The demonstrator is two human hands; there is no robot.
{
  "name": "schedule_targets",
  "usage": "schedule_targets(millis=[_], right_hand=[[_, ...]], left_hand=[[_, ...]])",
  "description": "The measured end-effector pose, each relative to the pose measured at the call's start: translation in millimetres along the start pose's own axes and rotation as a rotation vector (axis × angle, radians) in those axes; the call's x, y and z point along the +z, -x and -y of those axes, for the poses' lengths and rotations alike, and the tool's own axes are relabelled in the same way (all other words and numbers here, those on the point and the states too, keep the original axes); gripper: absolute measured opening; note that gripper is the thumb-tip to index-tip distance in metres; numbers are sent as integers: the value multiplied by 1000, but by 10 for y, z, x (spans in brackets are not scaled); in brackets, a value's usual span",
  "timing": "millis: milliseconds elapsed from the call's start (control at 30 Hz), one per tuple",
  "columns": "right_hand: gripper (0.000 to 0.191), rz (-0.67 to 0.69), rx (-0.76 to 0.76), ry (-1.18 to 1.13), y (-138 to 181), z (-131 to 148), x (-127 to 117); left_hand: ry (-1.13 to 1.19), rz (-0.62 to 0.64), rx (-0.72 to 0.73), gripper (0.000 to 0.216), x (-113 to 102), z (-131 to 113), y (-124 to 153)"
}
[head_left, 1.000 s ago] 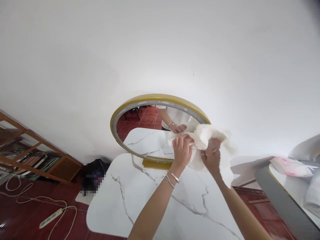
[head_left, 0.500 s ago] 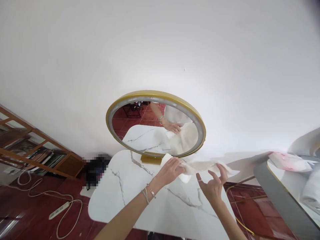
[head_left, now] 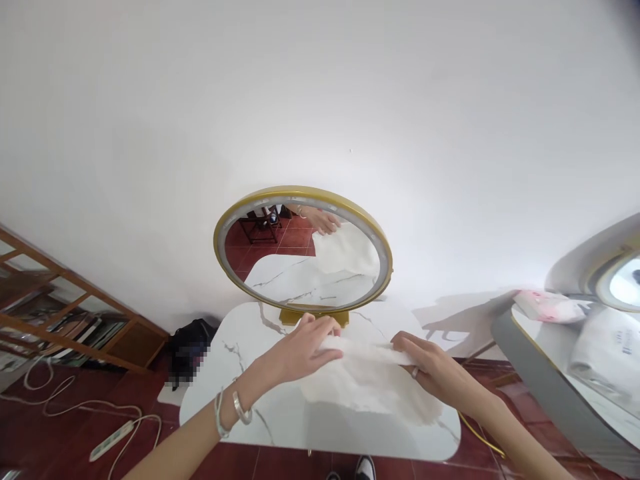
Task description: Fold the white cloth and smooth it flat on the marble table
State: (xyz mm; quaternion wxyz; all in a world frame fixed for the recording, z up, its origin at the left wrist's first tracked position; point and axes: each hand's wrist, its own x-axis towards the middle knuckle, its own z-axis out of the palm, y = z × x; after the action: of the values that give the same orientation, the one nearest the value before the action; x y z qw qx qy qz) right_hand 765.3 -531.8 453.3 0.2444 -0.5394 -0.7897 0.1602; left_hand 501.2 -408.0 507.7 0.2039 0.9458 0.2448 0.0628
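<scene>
A white cloth (head_left: pixel 367 387) hangs spread out above the white marble table (head_left: pixel 260 400), held by its top edge between both hands. My left hand (head_left: pixel 305 347) pinches the cloth's left corner, fingers closed on it. My right hand (head_left: pixel 427 367) grips the right side of the top edge; a ring shows on one finger. Behind the cloth stands a round gold-framed mirror (head_left: pixel 303 250) on a gold base, reflecting the table, the cloth and a hand.
A wooden shelf (head_left: pixel 65 313) with books stands low at the left. A white power strip (head_left: pixel 107 443) and cables lie on the red tiled floor. A dark bag (head_left: pixel 193 343) sits by the wall. A second table (head_left: pixel 575 360) with white and pink items is at the right.
The cloth came down from the mirror's face, where both hands held it bunched, and is now stretched open low over the table. The view tilted down a little.
</scene>
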Motion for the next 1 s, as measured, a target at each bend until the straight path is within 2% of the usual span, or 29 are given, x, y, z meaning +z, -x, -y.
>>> schedule_targets(millis=[100, 200, 300, 400, 500, 633, 833, 1000], right_hand=[[25, 87, 86, -16, 91, 78, -81], [7, 139, 259, -27, 182, 80, -195], [27, 175, 357, -72, 283, 59, -332], [38, 197, 391, -193, 366, 47, -441], [42, 124, 468, -280, 418, 47, -479], [47, 52, 514, -371, 513, 57, -485], [45, -21, 558, -386, 764, 89, -589], [40, -88, 578, -238, 998, 174, -688]], left_hand=[[33, 112, -2, 23, -14, -25, 77], [-50, 87, 116, 29, 27, -5, 100], [-89, 64, 193, 33, 43, 30, 154], [-26, 104, 123, 34, 52, 109, 246], [84, 172, 27, 38, 113, 239, 325], [207, 240, -12, 37, 230, 399, 381], [310, 163, -56, 35, 196, 447, 415], [343, 55, -107, 32, 64, 270, 501]])
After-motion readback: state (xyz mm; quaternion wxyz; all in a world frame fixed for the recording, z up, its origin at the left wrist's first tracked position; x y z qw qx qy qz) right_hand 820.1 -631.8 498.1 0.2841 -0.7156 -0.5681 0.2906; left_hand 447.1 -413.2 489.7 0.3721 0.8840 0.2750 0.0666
